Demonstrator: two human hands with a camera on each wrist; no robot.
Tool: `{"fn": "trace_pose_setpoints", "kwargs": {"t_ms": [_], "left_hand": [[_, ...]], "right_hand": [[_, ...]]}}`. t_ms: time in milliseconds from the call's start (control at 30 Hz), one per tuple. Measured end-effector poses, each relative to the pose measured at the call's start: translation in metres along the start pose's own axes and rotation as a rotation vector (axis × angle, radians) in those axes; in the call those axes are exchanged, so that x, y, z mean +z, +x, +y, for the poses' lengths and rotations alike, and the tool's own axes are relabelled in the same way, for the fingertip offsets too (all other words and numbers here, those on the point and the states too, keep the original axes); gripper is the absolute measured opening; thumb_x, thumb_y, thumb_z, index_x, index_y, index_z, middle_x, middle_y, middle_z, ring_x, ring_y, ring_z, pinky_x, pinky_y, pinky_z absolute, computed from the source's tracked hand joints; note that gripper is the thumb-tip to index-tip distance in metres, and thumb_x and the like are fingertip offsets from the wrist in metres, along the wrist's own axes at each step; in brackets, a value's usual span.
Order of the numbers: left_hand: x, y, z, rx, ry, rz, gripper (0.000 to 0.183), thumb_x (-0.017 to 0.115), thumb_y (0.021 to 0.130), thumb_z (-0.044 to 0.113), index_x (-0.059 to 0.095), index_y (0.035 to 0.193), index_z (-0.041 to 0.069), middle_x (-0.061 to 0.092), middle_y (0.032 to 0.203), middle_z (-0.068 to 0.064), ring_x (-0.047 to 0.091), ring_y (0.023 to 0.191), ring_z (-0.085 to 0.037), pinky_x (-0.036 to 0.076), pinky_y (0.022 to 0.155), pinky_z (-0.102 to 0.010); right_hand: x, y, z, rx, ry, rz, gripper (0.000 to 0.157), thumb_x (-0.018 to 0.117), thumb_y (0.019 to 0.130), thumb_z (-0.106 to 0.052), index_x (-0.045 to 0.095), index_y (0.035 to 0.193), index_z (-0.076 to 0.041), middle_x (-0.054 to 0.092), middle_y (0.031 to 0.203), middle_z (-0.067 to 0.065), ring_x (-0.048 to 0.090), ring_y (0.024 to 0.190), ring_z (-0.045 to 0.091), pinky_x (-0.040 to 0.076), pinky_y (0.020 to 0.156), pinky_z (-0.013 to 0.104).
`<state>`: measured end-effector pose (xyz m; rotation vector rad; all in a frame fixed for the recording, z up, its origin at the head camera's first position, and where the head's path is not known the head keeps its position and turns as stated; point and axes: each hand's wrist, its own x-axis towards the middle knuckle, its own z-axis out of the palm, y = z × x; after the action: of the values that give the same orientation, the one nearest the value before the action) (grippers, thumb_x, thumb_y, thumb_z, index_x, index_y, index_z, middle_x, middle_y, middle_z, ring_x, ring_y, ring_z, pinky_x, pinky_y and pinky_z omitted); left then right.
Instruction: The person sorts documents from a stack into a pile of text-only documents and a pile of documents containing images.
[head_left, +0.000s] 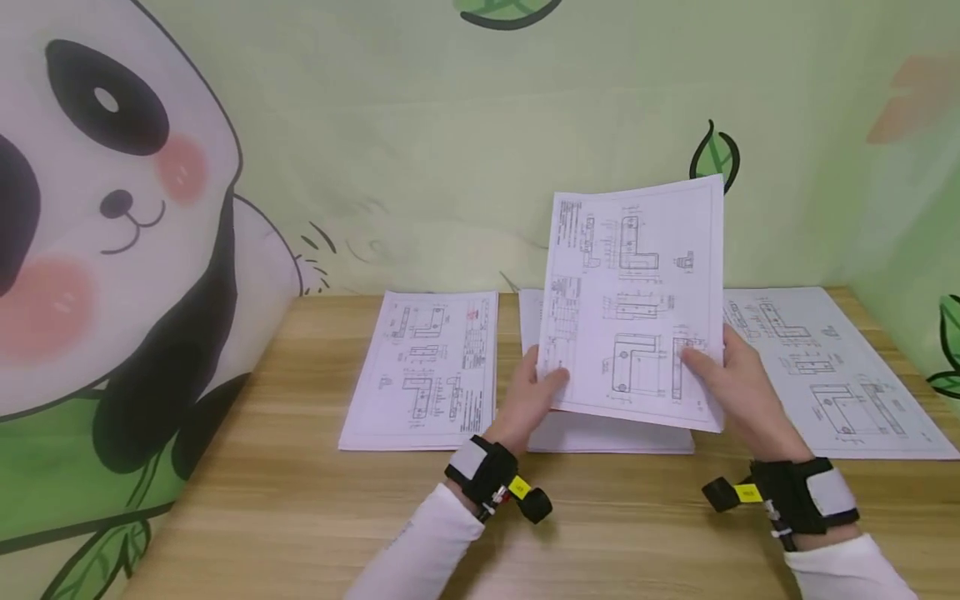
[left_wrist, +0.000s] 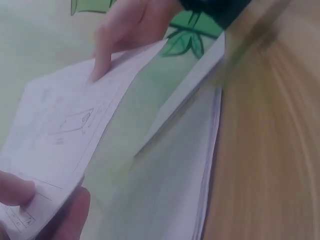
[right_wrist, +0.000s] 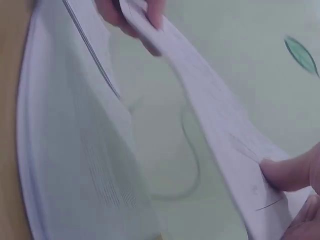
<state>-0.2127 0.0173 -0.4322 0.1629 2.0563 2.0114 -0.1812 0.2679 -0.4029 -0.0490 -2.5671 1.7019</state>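
Note:
Both hands hold up a sheaf of white paper sheets printed with technical drawings, tilted toward the head camera. My left hand pinches its lower left edge, thumb on the printed face. On the right edge, my right hand grips it, the thumb lying over a drawing and the other fingers behind. In the left wrist view the left thumb presses on the sheet's corner. The right thumb bends the paper slightly in the right wrist view. Partly hidden below the held sheets lies a middle stack of paper.
A left stack of printed drawings and a right stack of similar drawings lie on the wooden table. A wall covering with a panda and leaves rises behind the table's back edge.

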Motion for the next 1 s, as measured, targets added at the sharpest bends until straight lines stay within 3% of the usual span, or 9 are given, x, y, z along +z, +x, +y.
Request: {"fn": "trace_pose_setpoints", "kwargs": {"t_ms": [133,300,433,533,667,800,1000], "left_hand": [[-0.035,-0.015,0.010,-0.006,0.062,0.022,0.045,0.047,0.095,0.020,0.037,0.139,0.025,0.052,0.135,0.002,0.049,0.121,-0.016,0.036,0.107,-0.043],[-0.073,-0.036,0.025,-0.027,0.168,0.065,0.044,0.045,0.096,0.019,0.035,0.139,0.021,0.050,0.136,-0.002,0.050,0.121,-0.020,0.037,0.106,-0.045],[-0.106,-0.040,0.016,-0.043,0.213,0.123,0.045,0.047,0.095,0.020,0.036,0.139,0.021,0.049,0.137,-0.002,0.047,0.124,-0.021,0.034,0.109,-0.047],[-0.132,-0.043,0.007,-0.062,0.300,0.173,0.052,0.047,0.095,0.025,0.031,0.143,0.018,0.040,0.146,-0.005,0.037,0.135,-0.023,0.027,0.113,-0.050],[-0.161,-0.048,0.001,-0.097,0.420,0.237,0.052,0.047,0.094,0.025,0.034,0.141,0.009,0.038,0.147,-0.012,0.035,0.134,-0.028,0.027,0.112,-0.054],[-0.184,-0.054,-0.005,-0.165,0.490,0.265,0.050,0.047,0.093,0.022,0.036,0.139,0.005,0.038,0.146,-0.018,0.037,0.131,-0.035,0.030,0.109,-0.058],[-0.210,-0.061,-0.016,-0.231,0.540,0.294,0.055,0.045,0.093,0.018,0.030,0.143,0.001,0.033,0.147,-0.026,0.034,0.133,-0.041,0.029,0.108,-0.059]], "right_hand": [[0.030,-0.002,-0.016,-0.012,0.067,-0.093,0.052,0.036,0.100,-0.023,0.017,0.149,-0.024,0.050,0.136,0.017,0.062,0.104,0.023,0.056,0.074,0.025],[0.063,0.003,-0.032,-0.004,0.177,-0.215,0.051,0.034,0.099,-0.010,0.020,0.148,-0.016,0.051,0.134,0.016,0.058,0.108,0.029,0.052,0.082,0.030],[0.091,0.010,-0.038,-0.006,0.188,-0.252,0.048,0.038,0.097,-0.006,0.028,0.144,-0.012,0.056,0.130,0.015,0.060,0.107,0.028,0.051,0.081,0.032],[0.113,0.016,-0.039,0.005,0.162,-0.248,0.047,0.045,0.095,-0.008,0.035,0.141,-0.011,0.061,0.124,0.017,0.064,0.101,0.027,0.054,0.076,0.032],[0.142,0.022,-0.041,0.030,0.143,-0.235,0.046,0.054,0.092,-0.010,0.042,0.137,-0.010,0.066,0.115,0.020,0.067,0.092,0.026,0.055,0.069,0.030],[0.168,0.028,-0.040,0.064,0.114,-0.228,0.046,0.058,0.090,-0.012,0.046,0.135,-0.011,0.068,0.111,0.018,0.067,0.090,0.023,0.053,0.068,0.029],[0.199,0.033,-0.040,0.078,0.011,-0.254,0.043,0.052,0.090,-0.008,0.048,0.133,-0.007,0.068,0.112,0.014,0.064,0.085,0.018,0.048,0.070,0.026]]}}
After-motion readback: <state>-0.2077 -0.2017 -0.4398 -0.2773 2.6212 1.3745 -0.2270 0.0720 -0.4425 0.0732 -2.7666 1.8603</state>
